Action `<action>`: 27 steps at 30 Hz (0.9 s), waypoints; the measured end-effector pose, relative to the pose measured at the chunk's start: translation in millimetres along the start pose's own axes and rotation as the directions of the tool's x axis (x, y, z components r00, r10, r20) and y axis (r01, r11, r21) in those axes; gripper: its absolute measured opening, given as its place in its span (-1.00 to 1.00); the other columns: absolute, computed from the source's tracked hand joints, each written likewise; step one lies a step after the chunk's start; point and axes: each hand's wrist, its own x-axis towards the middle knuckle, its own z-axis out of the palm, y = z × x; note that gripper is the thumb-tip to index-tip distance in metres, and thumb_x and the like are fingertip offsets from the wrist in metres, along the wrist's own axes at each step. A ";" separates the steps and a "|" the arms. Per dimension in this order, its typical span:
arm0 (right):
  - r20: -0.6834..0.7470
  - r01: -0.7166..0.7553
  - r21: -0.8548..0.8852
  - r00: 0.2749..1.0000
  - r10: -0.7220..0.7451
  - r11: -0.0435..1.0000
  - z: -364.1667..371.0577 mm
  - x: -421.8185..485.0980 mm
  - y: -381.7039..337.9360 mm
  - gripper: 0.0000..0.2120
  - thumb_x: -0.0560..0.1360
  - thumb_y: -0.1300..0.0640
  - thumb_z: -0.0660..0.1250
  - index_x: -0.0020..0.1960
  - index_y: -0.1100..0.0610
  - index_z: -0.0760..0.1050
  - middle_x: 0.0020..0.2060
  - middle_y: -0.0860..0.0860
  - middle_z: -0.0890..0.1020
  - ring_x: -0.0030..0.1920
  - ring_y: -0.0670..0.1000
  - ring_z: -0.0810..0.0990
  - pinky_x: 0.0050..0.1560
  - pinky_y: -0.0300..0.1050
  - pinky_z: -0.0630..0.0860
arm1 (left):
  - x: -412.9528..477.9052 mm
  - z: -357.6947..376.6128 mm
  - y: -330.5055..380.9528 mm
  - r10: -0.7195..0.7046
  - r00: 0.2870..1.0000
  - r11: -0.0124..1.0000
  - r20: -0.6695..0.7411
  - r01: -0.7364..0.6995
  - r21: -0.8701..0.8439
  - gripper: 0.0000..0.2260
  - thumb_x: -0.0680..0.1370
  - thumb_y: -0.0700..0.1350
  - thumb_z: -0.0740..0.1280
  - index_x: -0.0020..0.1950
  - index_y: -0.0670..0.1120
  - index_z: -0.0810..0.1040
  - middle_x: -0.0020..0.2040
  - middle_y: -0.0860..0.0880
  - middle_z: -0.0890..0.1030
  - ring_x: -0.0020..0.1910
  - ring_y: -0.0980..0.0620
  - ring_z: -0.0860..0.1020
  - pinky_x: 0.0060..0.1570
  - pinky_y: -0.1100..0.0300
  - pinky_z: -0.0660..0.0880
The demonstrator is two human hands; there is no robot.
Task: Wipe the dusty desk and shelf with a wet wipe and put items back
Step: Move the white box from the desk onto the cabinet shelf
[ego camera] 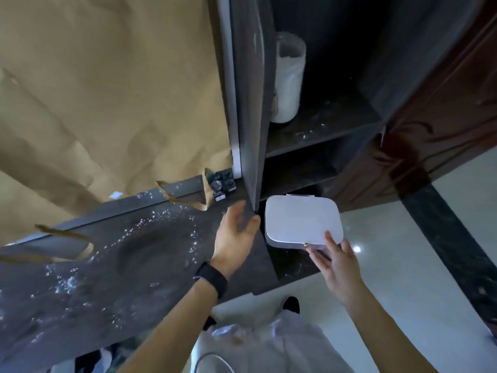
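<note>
Lots of white dust (150, 224) is lying on the surface (134, 265). Brown paper (107, 103) is hanging over its back. A white tub (289, 79) is sitting on the shelf (322, 135). A panel (250, 117) is standing between the hands. The left hand (236, 232) is resting open against the panel. The right hand (336, 267) is holding a white box (301, 222) by its near edge, low beside the shelf.
</note>
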 end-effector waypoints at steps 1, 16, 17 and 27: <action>0.000 -0.013 0.027 1.000 0.013 1.000 -3.3 11.7 -12.7 -0.47 0.55 0.19 0.38 0.49 0.16 0.34 0.35 0.18 0.32 0.31 0.12 0.51 0.17 -0.32 0.52 | 4.8 7.1 12.8 0.060 0.997 0.998 -0.046 -0.060 -0.016 -0.46 0.55 0.06 0.37 0.50 0.09 0.31 0.42 0.10 0.42 0.36 0.13 0.42 0.35 0.11 0.39; 0.224 0.295 -0.675 0.955 -0.194 0.676 105.3 99.2 -77.5 -0.24 0.43 -0.43 0.28 0.49 -0.06 0.27 0.05 0.07 0.63 -0.12 0.10 0.68 -0.12 0.05 0.66 | 12.2 64.0 90.0 0.215 0.921 0.976 -0.326 -0.194 0.095 -0.53 0.69 0.08 0.07 0.60 0.21 0.05 0.29 0.57 0.26 0.07 0.75 0.23 0.04 0.69 0.17; 0.233 0.323 -0.783 0.945 -0.231 0.532 106.9 103.9 -80.0 -0.22 0.44 -0.46 0.22 0.53 -0.07 0.23 0.03 0.10 0.65 -0.11 0.15 0.69 -0.09 0.08 0.65 | 13.2 65.7 89.7 0.207 0.917 0.978 -0.341 -0.189 0.085 -0.53 0.70 0.08 0.05 0.60 0.18 0.05 0.30 0.56 0.20 0.09 0.77 0.18 0.02 0.72 0.13; 0.767 0.636 -0.641 0.537 -0.350 -0.430 72.3 107.6 -62.0 -0.35 0.60 -0.22 0.17 0.61 -0.10 0.04 0.60 0.22 -0.05 0.53 0.30 0.16 0.42 0.19 0.33 | 16.2 69.9 89.1 0.175 0.908 0.984 -0.381 -0.169 0.051 -0.57 0.70 0.11 -0.01 0.58 0.19 0.09 0.24 0.65 0.15 0.22 0.73 0.09 0.13 0.70 0.07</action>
